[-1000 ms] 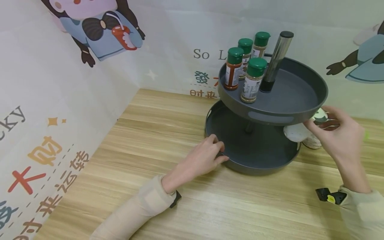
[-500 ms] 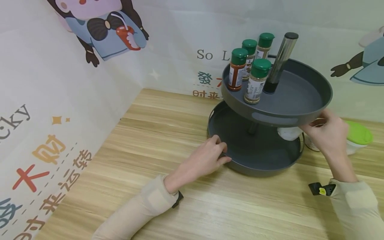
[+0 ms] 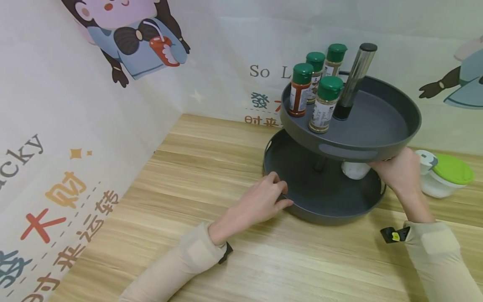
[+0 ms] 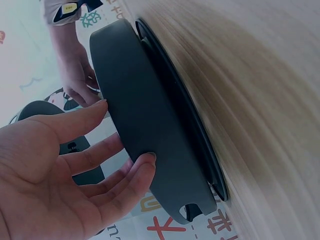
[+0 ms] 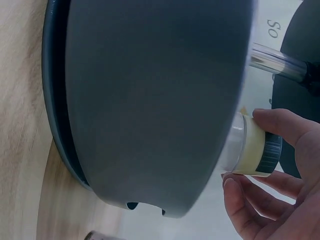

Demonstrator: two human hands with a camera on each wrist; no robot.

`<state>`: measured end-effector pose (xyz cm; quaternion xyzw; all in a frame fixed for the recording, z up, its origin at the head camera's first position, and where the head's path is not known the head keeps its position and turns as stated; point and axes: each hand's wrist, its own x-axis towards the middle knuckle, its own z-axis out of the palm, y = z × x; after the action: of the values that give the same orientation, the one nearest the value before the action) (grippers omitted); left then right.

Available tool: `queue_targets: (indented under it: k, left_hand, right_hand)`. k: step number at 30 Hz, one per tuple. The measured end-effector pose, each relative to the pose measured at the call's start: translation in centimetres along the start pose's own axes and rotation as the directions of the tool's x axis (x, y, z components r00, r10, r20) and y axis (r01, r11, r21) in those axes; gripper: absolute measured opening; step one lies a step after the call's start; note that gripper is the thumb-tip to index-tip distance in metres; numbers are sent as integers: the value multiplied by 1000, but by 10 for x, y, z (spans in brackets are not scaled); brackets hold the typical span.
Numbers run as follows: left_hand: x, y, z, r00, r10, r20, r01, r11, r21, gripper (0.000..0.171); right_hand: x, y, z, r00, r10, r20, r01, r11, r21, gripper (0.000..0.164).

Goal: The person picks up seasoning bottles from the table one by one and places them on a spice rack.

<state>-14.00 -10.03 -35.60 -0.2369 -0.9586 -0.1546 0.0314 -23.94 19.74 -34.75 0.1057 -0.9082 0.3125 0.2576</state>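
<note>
A dark grey two-tier tray stand (image 3: 381, 109) stands on the wooden table. My left hand (image 3: 260, 199) grips the near-left rim of its lower tray (image 3: 328, 201); in the left wrist view, fingertips touch the outer wall (image 4: 145, 110). My right hand (image 3: 401, 174) reaches under the upper tray from the right. It holds a small jar (image 5: 250, 150) with a pale yellow band and a dark ribbed lid. In the head view only the jar's whitish end (image 3: 355, 170) shows, above the lower tray. Several green-capped spice bottles (image 3: 299, 96) stand upright on the upper tray's left side.
A clear post with a black cap (image 3: 356, 79) rises through the upper tray. Right of my right hand stand a tub with a bright green lid (image 3: 453, 170) and a white-topped container (image 3: 426, 160). A printed wall covering (image 3: 219, 50) borders the table behind and left.
My right hand has moved left under the upper tray, carrying the jar over the lower tray. The green-lidded tub has come into sight behind it. My left hand stays on the rim.
</note>
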Motion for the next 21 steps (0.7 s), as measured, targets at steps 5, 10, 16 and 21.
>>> queue_targets:
  k: [5, 10, 16, 21]
  left_hand:
    - [0, 0, 1, 1000, -4, -2, 4, 1000, 5, 27]
    - [1, 0, 2, 1000, -5, -1, 5, 1000, 13, 27]
    - [0, 0, 2, 1000, -2, 2, 2, 1000, 2, 26]
    - [0, 0, 1, 1000, -3, 1, 3, 1000, -5, 27]
  right_hand:
    - [1, 3, 5, 1000, -11, -9, 11, 1000, -1, 31]
    - [2, 3, 8, 1000, -3, -2, 3, 1000, -2, 38]
    - [3, 4, 9, 1000, 1, 18, -1, 1000, -20, 41]
    - [4, 6, 9, 999, -5, 42, 5, 1000, -7, 41]
